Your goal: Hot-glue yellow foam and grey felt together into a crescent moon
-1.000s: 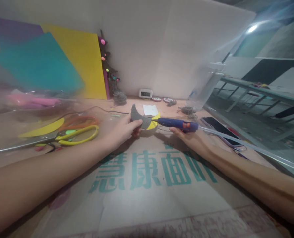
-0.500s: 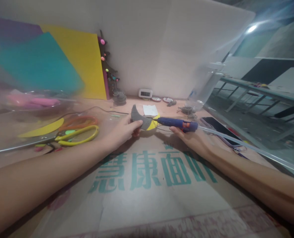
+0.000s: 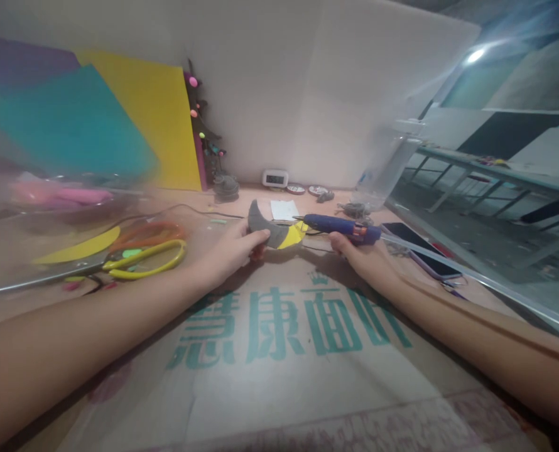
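My left hand (image 3: 235, 250) pinches a grey crescent-shaped foam piece (image 3: 265, 226) with a yellow piece (image 3: 293, 235) stuck to its lower right end, held just above the cardboard. My right hand (image 3: 362, 256) grips a blue hot glue gun (image 3: 338, 225) that lies level, its nozzle pointing left and sitting just above the yellow end of the crescent. A clear glue stick (image 3: 453, 267) trails back from the gun to the right.
Flat cardboard with green printed characters (image 3: 279, 326) covers the desk in front. Yellow-handled scissors (image 3: 133, 258), an orange pair and a yellow foam crescent (image 3: 79, 246) lie left. Coloured foam sheets (image 3: 95, 119) lean on the wall. A phone (image 3: 418, 248) lies right; a small clock (image 3: 274, 179) stands at the back.
The glue gun has moved slightly up and its nozzle has come off the yellow end. My left hand keeps the foam piece almost still.
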Motion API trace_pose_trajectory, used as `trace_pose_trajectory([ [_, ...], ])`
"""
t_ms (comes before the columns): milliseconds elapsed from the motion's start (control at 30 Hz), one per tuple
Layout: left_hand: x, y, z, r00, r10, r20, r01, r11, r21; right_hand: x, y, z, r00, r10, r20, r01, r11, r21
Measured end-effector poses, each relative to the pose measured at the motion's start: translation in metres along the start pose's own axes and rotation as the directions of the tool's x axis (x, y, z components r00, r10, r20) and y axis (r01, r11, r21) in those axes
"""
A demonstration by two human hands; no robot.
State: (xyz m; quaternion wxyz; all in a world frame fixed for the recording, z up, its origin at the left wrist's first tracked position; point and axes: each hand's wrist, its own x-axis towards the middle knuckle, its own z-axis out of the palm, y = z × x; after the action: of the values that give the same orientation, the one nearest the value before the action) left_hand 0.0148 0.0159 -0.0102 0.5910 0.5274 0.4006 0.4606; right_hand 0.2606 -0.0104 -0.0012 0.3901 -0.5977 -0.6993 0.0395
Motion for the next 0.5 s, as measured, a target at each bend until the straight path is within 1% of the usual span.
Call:
trace_pose_trajectory([
  [67, 0.0, 0.0, 0.0, 1.0, -0.004, -0.01, 0.004, 1.0, -0.004, 0.0, 0.001, -0.003, 1.0, 0.02, 0.02, -0.021, 0.998, 0.063],
  [133, 0.001, 0.0, 0.0, 1.0, -0.002, -0.004, 0.002, 1.0, 0.001, 0.0, 0.001, -0.005, 0.999, -0.014, 0.033, 0.007, 0.983, 0.182],
  [200, 0.002, -0.001, -0.002, 1.0, 0.01, 0.014, -0.01, 1.0, 0.027, 0.002, -0.001, -0.007, 0.998, -0.053, 0.033, 0.04, 0.951, 0.308],
  [300, 0.003, -0.002, -0.003, 0.999, 0.031, 0.038, -0.033, 0.997, 0.064, 0.006, -0.005, -0.012, 0.997, -0.064, 0.043, 0.041, 0.911, 0.41],
  [400, 0.004, -0.003, -0.004, 0.997, 0.056, 0.048, -0.059, 0.997, 0.058, 0.009, -0.01, -0.019, 0.992, -0.092, 0.089, 0.045, 0.9, 0.433],
  [500, 0.004, -0.003, -0.004, 0.997, 0.071, 0.044, -0.075, 0.993, 0.095, 0.012, -0.013, -0.022, 0.98, -0.098, 0.172, 0.034, 0.939, 0.341],
])
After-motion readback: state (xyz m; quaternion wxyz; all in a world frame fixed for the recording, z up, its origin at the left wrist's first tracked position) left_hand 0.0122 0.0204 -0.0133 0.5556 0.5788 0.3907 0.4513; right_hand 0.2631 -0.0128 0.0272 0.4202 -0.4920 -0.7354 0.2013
